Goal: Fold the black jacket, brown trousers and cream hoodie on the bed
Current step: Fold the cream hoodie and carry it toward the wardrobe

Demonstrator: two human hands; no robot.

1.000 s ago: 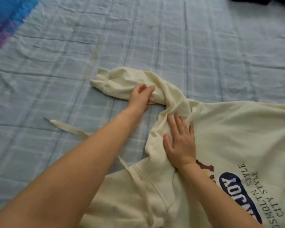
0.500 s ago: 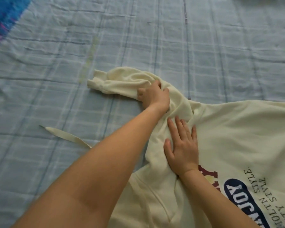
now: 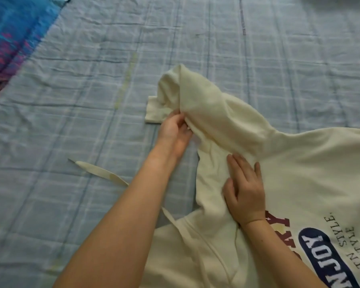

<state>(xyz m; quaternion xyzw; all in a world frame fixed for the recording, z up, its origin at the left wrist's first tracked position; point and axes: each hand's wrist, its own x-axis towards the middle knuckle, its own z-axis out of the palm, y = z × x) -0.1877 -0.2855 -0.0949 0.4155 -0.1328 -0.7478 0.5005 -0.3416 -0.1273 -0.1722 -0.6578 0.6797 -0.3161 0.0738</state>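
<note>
Cream hoodie (image 3: 299,183): lying front-up on the bed (image 3: 92,100), printed chest lettering visible at lower right; one sleeve (image 3: 206,104) raised and bunched toward the middle of the bed, cuff end drooping onto the sheet. Left hand (image 3: 175,129): fingers curled, pinching the sleeve's underside fold. Right hand (image 3: 245,194): fingers straight and slightly spread, pressed flat on the shoulder area. Drawstring (image 3: 100,171): flat cream cord trailing left across the blue checked sheet. Bright blue-and-pink fabric (image 3: 8,38), possibly a blanket, at upper left.
</note>
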